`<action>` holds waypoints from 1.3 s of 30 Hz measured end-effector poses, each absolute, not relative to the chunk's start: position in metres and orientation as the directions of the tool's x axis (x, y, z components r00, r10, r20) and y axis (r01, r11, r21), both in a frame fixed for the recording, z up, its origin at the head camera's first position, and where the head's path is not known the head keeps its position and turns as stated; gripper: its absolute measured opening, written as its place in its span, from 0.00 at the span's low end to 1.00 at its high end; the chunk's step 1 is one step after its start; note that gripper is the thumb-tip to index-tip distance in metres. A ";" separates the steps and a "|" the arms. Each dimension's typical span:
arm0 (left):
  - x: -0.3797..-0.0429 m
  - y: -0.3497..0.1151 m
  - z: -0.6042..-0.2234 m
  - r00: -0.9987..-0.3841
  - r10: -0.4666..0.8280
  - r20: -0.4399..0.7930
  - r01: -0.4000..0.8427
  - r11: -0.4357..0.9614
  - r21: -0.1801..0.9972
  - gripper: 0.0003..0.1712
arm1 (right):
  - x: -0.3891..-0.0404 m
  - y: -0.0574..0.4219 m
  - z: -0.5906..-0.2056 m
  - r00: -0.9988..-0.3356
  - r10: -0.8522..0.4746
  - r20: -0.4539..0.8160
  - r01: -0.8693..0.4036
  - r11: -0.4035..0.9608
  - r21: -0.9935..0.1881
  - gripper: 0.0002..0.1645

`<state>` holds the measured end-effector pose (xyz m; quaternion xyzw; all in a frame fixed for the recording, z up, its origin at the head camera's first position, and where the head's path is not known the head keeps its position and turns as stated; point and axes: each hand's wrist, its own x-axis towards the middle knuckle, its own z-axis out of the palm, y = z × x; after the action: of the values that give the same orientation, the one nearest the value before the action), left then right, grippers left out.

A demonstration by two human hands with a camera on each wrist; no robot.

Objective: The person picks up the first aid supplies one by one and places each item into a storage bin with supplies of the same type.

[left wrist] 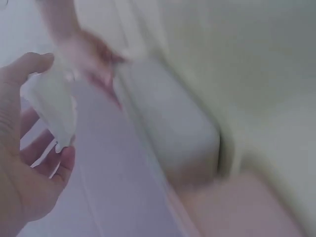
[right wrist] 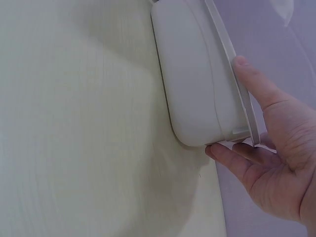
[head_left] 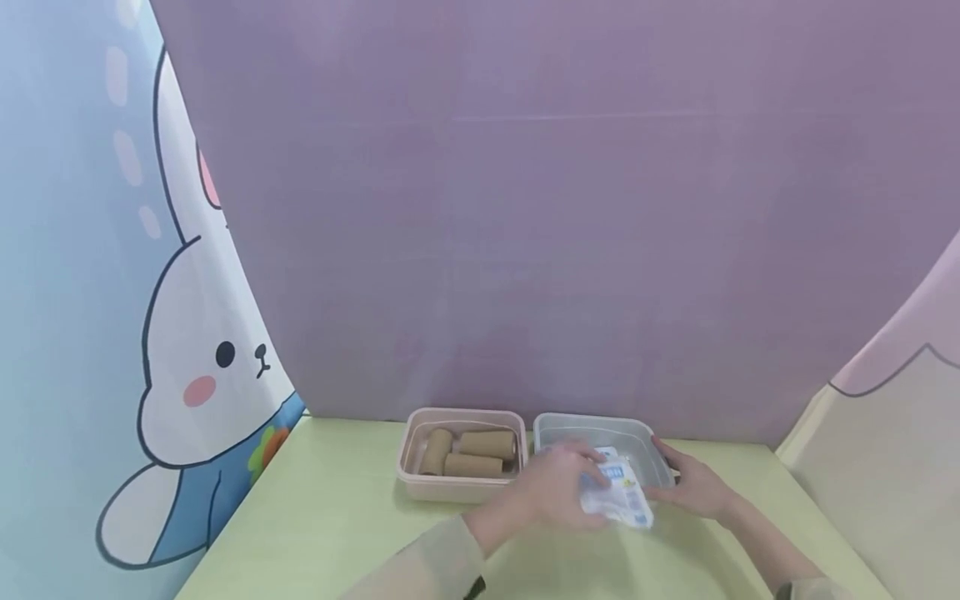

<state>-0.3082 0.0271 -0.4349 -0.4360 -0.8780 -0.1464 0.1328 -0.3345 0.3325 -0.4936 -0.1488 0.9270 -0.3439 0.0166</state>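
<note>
In the head view my left hand [head_left: 558, 492] holds a white plastic packet with blue print [head_left: 618, 492] above the front of a pale grey plastic bin [head_left: 652, 433]. The left wrist view shows the same packet [left wrist: 52, 101] between thumb and fingertips. My right hand [head_left: 697, 485] grips the right end of the grey bin. Seen from the right wrist, the thumb [right wrist: 252, 79] lies on the rim of the bin [right wrist: 187, 84], with the other fingers around its corner. Another white piece with blue print shows inside the bin behind the packet; the left hand partly hides it.
Left of the grey bin stands a pink bin [head_left: 450, 490] holding several brown cardboard tubes [head_left: 474, 465]. Both bins sit on a pale yellow-green table [head_left: 337, 500] against a purple backdrop [head_left: 487, 250]. A curtain with a cartoon rabbit [head_left: 217, 333] hangs at the left.
</note>
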 end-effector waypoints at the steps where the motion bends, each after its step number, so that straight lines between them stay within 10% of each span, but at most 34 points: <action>1: -0.315 0.022 -0.432 -0.614 0.699 0.366 0.783 0.598 0.172 0.24 | -0.334 0.332 -0.493 -0.957 -0.282 0.065 -0.254 0.714 -0.652 0.66; 8: -0.365 0.006 -0.438 -0.808 0.481 0.339 0.588 0.695 0.414 0.26 | -0.333 0.328 -0.493 -0.967 -0.248 0.051 -0.219 0.717 -0.662 0.68; 39: -0.385 0.053 -0.489 -0.871 0.396 0.289 0.474 0.832 0.288 0.22 | -0.332 0.328 -0.499 -0.967 -0.246 0.062 -0.221 0.698 -0.682 0.68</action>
<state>-0.3850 0.0531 -0.4889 -0.2289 -0.9508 -0.1776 0.1094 -0.3322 0.3281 -0.4985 -0.1266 0.9212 -0.3677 0.0170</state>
